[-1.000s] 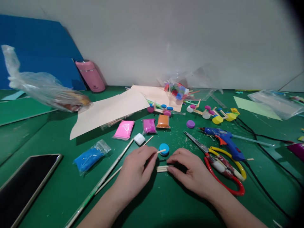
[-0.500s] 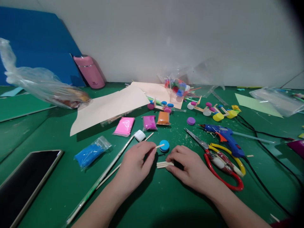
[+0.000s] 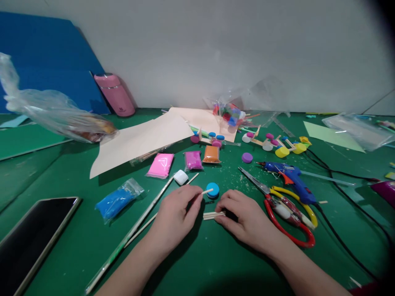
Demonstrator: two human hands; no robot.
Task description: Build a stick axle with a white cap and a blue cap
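Note:
My left hand [image 3: 176, 218] pinches a short wooden stick [image 3: 207, 191] whose tip points at a blue bottle cap [image 3: 212, 190] on the green table. My right hand [image 3: 243, 218] rests fingers-down on a small bundle of short wooden sticks [image 3: 211, 215] lying flat between both hands. Just right of that hand lie red-handled scissors [image 3: 277, 205] and a blue glue gun [image 3: 290, 176].
Clay packets in blue [image 3: 119, 200], pink [image 3: 160, 165], magenta [image 3: 193, 160] and orange [image 3: 211, 154] lie ahead. A white cap [image 3: 180, 177], long sticks [image 3: 142, 222], a phone [image 3: 31, 238] at left, paper sheets [image 3: 138, 142], a pink bottle [image 3: 115, 95], plastic bags and a black cable [image 3: 345, 193] surround the hands.
Both hands stay almost in place; the view shifted slightly. The left hand still holds its stick near the blue cap, the right stays on the stick bundle.

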